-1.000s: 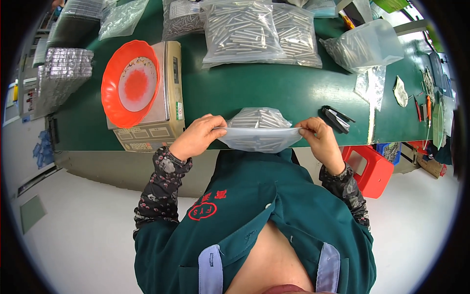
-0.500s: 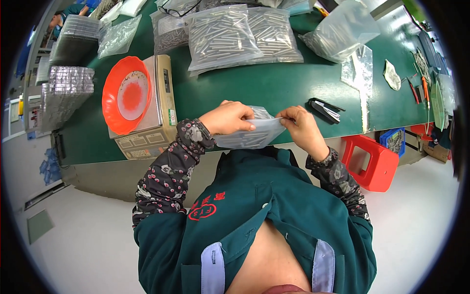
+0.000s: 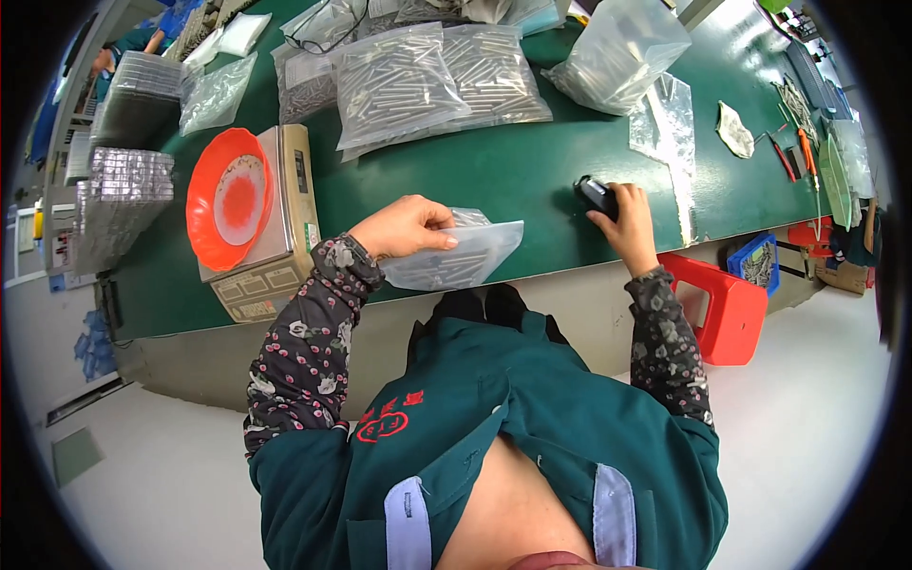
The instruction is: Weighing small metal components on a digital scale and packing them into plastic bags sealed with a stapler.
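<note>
My left hand pinches the top of a clear plastic bag at the table's front edge. Short metal pins show through the bag's lower part, and its upper right corner hangs free. Further right, my right hand has its fingers closed round the near end of a black stapler, partly hiding it. The stapler's far end points away from me over the green table.
An orange bowl sits on a weighing scale at left. Large bags of metal pins lie at the back, beside an upright part-filled bag. Stacked clear trays stand far left; a red stool is below the table's right side.
My right hand has let go of the bag's right corner and moved right to grip the stapler. My left hand still holds the bag. The whole view has shifted slightly.
</note>
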Action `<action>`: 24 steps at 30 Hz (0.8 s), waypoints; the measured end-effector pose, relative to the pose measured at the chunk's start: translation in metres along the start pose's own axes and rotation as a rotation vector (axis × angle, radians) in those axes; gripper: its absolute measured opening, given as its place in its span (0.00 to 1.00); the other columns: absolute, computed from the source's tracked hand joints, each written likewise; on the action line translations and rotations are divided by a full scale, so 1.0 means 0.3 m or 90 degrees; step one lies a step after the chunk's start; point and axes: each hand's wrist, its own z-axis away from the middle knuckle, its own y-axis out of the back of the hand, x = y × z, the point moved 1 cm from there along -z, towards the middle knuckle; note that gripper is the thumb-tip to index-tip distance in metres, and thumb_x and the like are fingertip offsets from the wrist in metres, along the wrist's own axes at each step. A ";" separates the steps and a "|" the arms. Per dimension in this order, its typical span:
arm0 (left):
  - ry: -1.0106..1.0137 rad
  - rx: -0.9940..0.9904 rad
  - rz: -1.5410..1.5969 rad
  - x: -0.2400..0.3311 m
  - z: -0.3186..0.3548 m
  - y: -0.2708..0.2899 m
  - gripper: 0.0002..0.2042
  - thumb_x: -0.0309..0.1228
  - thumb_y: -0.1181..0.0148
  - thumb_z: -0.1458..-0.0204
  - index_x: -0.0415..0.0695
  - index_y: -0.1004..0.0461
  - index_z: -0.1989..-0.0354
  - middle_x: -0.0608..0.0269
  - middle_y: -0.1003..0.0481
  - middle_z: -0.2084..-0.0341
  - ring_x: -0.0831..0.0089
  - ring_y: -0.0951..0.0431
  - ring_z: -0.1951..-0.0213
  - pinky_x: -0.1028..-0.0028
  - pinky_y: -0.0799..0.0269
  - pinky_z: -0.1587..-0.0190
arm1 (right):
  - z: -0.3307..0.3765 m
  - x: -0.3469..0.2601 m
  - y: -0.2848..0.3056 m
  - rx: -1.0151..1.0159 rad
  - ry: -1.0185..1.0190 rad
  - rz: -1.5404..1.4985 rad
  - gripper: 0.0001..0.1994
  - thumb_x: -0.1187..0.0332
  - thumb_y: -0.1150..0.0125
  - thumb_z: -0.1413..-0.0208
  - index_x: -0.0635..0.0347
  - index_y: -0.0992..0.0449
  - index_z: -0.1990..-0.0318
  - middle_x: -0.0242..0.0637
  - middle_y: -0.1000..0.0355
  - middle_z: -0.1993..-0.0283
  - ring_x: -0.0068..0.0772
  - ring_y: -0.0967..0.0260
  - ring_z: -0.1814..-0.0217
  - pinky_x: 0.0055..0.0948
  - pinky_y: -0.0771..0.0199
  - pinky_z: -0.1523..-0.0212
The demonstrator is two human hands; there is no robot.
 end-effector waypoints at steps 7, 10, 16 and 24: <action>-0.073 0.025 -0.057 -0.014 -0.007 -0.002 0.12 0.33 0.40 0.61 0.36 0.28 0.72 0.57 0.29 0.82 0.72 0.32 0.79 0.74 0.36 0.73 | -0.080 -0.293 0.082 0.134 -0.279 -0.967 0.15 0.66 0.46 0.52 0.62 0.36 0.57 0.38 0.32 0.67 0.27 0.33 0.69 0.23 0.32 0.71; -0.091 0.052 -0.083 -0.003 -0.008 -0.005 0.12 0.33 0.40 0.62 0.37 0.27 0.72 0.54 0.28 0.81 0.67 0.29 0.78 0.72 0.35 0.73 | -0.139 -0.461 0.018 0.278 -0.266 -0.804 0.12 0.68 0.41 0.55 0.61 0.37 0.66 0.28 0.37 0.77 0.15 0.42 0.81 0.18 0.40 0.83; -0.142 0.066 -0.112 -0.003 -0.008 0.001 0.12 0.32 0.41 0.62 0.35 0.28 0.73 0.56 0.28 0.83 0.71 0.30 0.80 0.73 0.36 0.74 | -0.124 -0.571 -0.056 0.223 -0.245 -0.447 0.15 0.61 0.40 0.56 0.62 0.36 0.68 0.33 0.35 0.84 0.25 0.37 0.85 0.24 0.37 0.81; -0.152 0.061 -0.125 0.002 -0.010 0.000 0.13 0.35 0.41 0.64 0.37 0.26 0.72 0.51 0.27 0.78 0.60 0.26 0.74 0.69 0.32 0.69 | -0.135 -0.575 -0.075 0.230 -0.267 -0.351 0.17 0.57 0.39 0.57 0.62 0.33 0.71 0.39 0.34 0.83 0.35 0.35 0.82 0.30 0.36 0.78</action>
